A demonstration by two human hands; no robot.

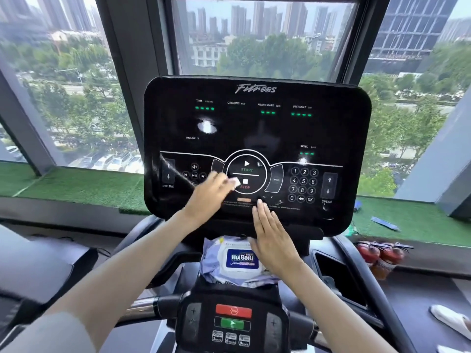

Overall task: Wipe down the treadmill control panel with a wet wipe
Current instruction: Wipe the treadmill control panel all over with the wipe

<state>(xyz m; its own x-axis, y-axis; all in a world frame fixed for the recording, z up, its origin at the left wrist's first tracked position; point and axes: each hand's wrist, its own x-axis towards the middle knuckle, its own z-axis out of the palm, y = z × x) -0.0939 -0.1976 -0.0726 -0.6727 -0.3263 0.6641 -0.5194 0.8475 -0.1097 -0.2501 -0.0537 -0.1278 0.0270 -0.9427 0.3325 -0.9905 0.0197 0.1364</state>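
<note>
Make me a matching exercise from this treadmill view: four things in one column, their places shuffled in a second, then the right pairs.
1. wet wipe
2. wipe pack
3. number keypad
4. red button

A. right side of the control panel
B. on the lower console
C. below the panel's bottom edge
D. under the left hand, by the STOP button

Pairs: 1-D, 2-C, 3-A, 4-B
</note>
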